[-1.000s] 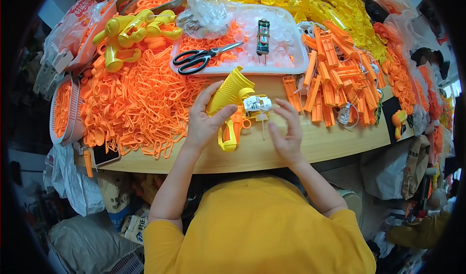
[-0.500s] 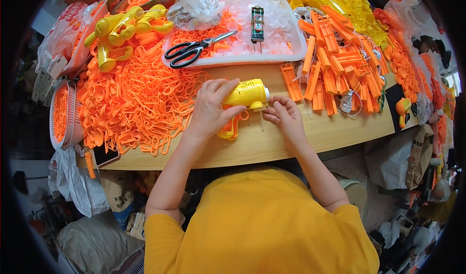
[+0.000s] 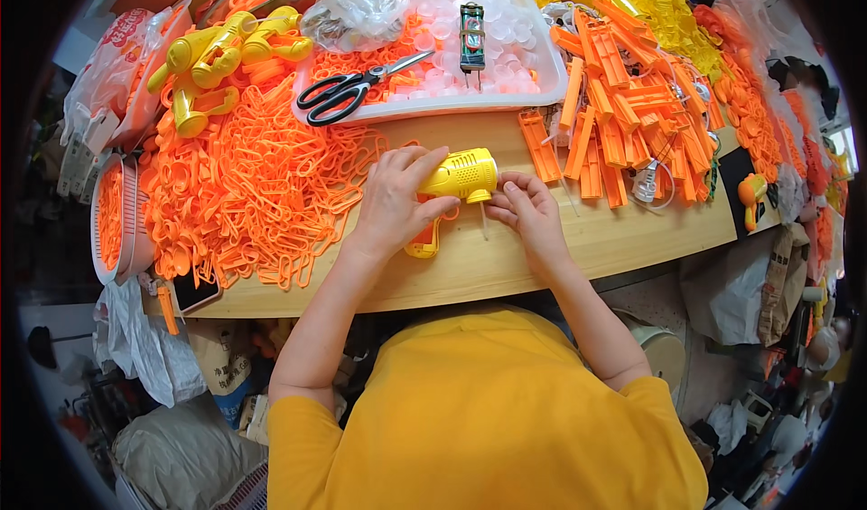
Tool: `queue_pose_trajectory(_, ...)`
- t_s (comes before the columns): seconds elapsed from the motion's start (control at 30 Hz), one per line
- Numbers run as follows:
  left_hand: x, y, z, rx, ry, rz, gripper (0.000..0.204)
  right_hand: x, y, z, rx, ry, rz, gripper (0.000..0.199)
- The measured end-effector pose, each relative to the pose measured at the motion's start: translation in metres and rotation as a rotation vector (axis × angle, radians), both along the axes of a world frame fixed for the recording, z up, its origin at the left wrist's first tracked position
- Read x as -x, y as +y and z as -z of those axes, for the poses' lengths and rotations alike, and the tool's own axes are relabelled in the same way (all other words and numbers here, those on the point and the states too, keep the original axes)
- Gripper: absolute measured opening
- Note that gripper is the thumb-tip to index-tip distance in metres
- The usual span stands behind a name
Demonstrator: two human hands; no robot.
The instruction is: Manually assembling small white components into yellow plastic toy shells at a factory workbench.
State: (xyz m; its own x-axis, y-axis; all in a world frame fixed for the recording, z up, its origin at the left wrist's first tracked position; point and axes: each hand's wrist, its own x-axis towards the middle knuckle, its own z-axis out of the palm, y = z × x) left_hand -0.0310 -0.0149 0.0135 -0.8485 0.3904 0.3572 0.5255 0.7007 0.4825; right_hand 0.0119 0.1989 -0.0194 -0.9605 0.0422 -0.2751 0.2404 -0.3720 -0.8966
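My left hand (image 3: 395, 194) is wrapped round a yellow plastic toy body (image 3: 465, 174) with a perforated barrel, perhaps a toy gun. Its barrel points right, and its lower yellow-and-orange part (image 3: 424, 239) shows below my fingers. Close to the barrel's right end, my right hand (image 3: 531, 214) has its fingers curled together. Whatever lies between those fingertips is hidden. A thin pale stick (image 3: 485, 225) shows under the barrel, near the right fingertips.
Orange plastic clips and spoon-like pieces (image 3: 262, 185) heap up at left. Black-handled scissors (image 3: 348, 90) lie across a white tray (image 3: 424, 108) of clear caps, where a small battery unit (image 3: 471, 41) also sits. Orange holders (image 3: 614, 113) pile up at right; yellow toy parts (image 3: 203, 59) lie behind.
The white piece at the barrel's right end no longer shows. My right hand stays near that end, its fingers slightly closer together. The whole view has shifted a little.
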Motion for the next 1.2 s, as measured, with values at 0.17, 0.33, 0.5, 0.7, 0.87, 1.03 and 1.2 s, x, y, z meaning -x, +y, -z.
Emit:
queue_pose_trajectory(0.17,0.000,0.002,-0.001,-0.006,-0.007,0.010,0.063,0.001,0.000,-0.002,-0.008,-0.010,0.001,0.024)
queue_pose_trajectory(0.33,-0.001,0.002,-0.002,0.007,-0.010,0.005,0.062,0.001,0.000,-0.002,-0.028,-0.014,0.005,0.025)
queue_pose_trajectory(0.5,-0.003,0.005,-0.004,0.038,0.002,-0.006,0.062,0.001,0.000,-0.001,-0.041,-0.013,0.002,0.025)
queue_pose_trajectory(0.7,-0.003,0.007,-0.001,-0.018,-0.114,-0.031,0.063,0.004,0.000,-0.003,-0.023,-0.011,0.000,0.026)
queue_pose_trajectory(0.87,-0.005,0.005,0.002,-0.067,-0.088,0.012,0.064,0.004,-0.005,-0.001,-0.055,0.022,0.020,0.039)
queue_pose_trajectory(1.03,-0.021,0.009,-0.001,-0.179,0.128,0.115,0.067,-0.003,-0.009,-0.004,0.007,0.173,-0.029,0.049)
queue_pose_trajectory(1.2,-0.038,0.015,0.004,-0.205,0.386,0.114,0.069,-0.014,-0.014,-0.015,-0.229,0.349,-0.056,0.051)
